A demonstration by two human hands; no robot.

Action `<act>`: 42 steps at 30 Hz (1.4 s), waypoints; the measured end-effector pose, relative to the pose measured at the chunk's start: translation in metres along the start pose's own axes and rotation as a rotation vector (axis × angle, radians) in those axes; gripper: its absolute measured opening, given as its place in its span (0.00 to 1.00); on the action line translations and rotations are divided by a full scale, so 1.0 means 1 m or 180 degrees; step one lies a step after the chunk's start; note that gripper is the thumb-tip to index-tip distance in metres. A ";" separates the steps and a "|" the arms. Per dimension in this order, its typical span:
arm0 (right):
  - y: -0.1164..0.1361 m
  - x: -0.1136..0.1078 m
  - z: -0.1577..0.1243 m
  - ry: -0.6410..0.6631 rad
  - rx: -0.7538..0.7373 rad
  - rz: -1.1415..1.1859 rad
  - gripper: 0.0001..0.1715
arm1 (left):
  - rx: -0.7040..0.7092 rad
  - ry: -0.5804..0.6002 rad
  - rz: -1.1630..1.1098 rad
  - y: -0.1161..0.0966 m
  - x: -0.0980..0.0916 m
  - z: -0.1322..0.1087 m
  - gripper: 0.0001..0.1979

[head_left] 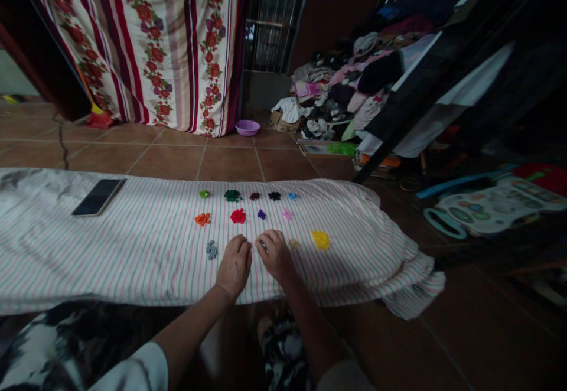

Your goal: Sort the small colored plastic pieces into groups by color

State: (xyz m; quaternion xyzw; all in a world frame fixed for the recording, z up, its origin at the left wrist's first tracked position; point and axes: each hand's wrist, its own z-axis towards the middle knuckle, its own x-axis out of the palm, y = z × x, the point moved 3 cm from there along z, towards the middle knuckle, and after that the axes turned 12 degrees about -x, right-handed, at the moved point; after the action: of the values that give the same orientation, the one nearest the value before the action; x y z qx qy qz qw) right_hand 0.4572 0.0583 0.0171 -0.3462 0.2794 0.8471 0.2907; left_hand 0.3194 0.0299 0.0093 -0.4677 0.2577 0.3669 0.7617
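Observation:
My left hand rests on the striped cloth, fingers bent down and pressed together, with their tips hidden. Just right of it, my right hand is curled, thumb toward index finger; a small pale bit shows there, too small to name. Left of my hands lies a pile of grey small pieces. To the right are a beige pile and a yellow pile. Beyond my hands sit orange, red, purple and pink piles.
A farther row holds light green, dark green, brown, black and blue piles. A phone lies at left on the striped cloth. A purple basin stands on the floor.

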 end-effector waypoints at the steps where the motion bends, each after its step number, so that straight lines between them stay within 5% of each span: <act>1: 0.000 0.000 0.000 0.0009 -0.0006 -0.0036 0.09 | -0.0022 0.0042 -0.0026 0.000 0.000 0.001 0.07; 13: 0.000 0.002 0.000 0.0163 -0.0073 -0.0231 0.10 | -0.0121 0.0404 -0.0166 -0.001 0.001 0.011 0.10; 42: 0.000 0.000 0.002 0.0150 -0.0107 -0.0287 0.12 | -0.0133 0.0073 -0.0255 0.003 0.009 0.008 0.12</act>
State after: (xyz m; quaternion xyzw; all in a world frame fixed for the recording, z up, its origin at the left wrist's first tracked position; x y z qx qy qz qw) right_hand 0.4564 0.0600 0.0186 -0.3832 0.2561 0.8293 0.3160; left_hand 0.3230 0.0409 0.0046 -0.4976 0.2399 0.3360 0.7628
